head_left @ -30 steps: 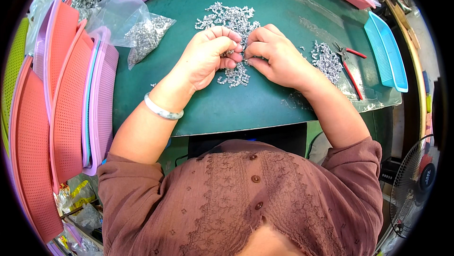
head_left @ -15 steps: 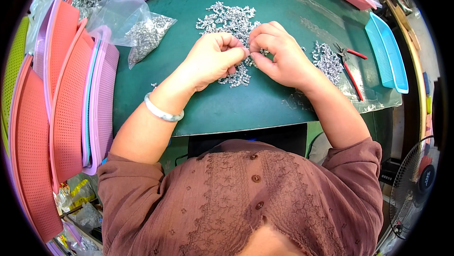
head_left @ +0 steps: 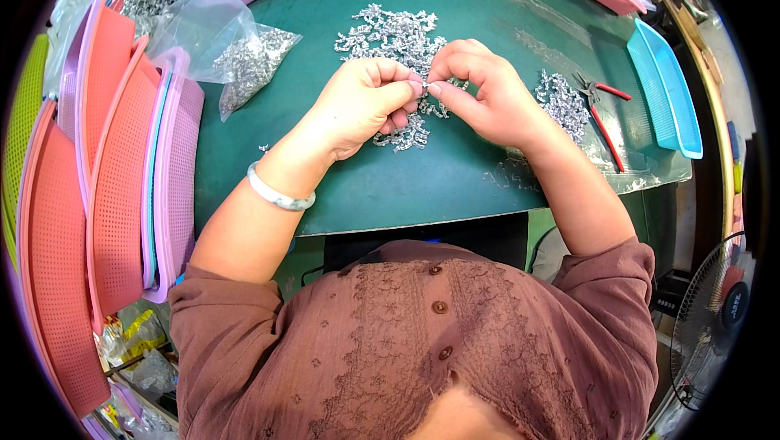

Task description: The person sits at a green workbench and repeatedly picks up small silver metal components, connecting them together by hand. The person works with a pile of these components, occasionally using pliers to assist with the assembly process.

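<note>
My left hand (head_left: 375,99) and my right hand (head_left: 475,86) meet over a pile of small silver metal parts (head_left: 390,34) on the green tabletop (head_left: 366,192). Both hands pinch with thumb and forefinger, the tips nearly touching. Between them shows a tiny silver metal part (head_left: 424,89), mostly covered by the fingertips. A smaller heap of silver parts (head_left: 562,107) lies to the right of my right hand. Beside that heap rest red-handled pliers (head_left: 600,115), their jaws apart.
At the left stand stacked pink and purple perforated baskets (head_left: 122,188). A clear plastic bag of small metal parts (head_left: 252,66) lies at the far left of the table. A blue basket (head_left: 662,91) is at the right edge, and a fan (head_left: 715,318) stands at the lower right.
My fingertips have shifted slightly, and the tiny part between them now shows more. My right hand's fingers have straightened a little. The heaps and pliers have not moved.
</note>
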Demonstrator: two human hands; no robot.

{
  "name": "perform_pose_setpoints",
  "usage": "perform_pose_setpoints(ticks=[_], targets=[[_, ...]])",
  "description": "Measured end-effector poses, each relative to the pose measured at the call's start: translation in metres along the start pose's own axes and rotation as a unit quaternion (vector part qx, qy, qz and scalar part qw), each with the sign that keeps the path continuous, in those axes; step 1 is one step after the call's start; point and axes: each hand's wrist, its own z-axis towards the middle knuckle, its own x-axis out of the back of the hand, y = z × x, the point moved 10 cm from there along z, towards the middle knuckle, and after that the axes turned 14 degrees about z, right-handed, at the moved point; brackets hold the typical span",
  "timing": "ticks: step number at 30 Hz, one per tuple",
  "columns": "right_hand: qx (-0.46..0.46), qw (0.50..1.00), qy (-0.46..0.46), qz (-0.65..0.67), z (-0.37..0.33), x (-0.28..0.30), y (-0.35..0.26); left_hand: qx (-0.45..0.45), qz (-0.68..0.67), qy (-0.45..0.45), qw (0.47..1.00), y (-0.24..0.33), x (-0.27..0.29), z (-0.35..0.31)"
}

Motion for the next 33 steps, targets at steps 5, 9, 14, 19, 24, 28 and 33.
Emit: perform_pose_setpoints(ticks=[5,9,14,19,24,28,33], targets=[[-0.003,1.000,0.006,0.014,-0.001,0.002,0.001,-0.010,-0.005,-0.003,1.000,0.004,-0.002,-0.001],[-0.002,1.000,0.008,0.014,0.000,0.003,0.000,-0.014,0.004,-0.001,1.000,0.004,-0.002,-0.001],[0.006,1.000,0.012,0.014,0.000,0.004,-0.002,-0.015,0.000,-0.004,1.000,0.004,-0.003,-0.001],[0.004,1.000,0.017,0.006,0.000,0.005,-0.004,-0.018,-0.005,-0.014,1.000,0.004,-0.004,0.000],[0.008,1.000,0.022,0.009,0.000,0.006,-0.006,-0.007,0.000,-0.028,1.000,0.002,-0.005,-0.001],[0.013,1.000,0.022,0.006,0.001,0.006,-0.007,-0.008,-0.001,-0.028,1.000,0.002,-0.005,-0.001],[0.018,1.000,0.019,0.000,0.001,0.006,-0.009,-0.010,-0.017,-0.030,0.999,0.003,-0.006,-0.001]])
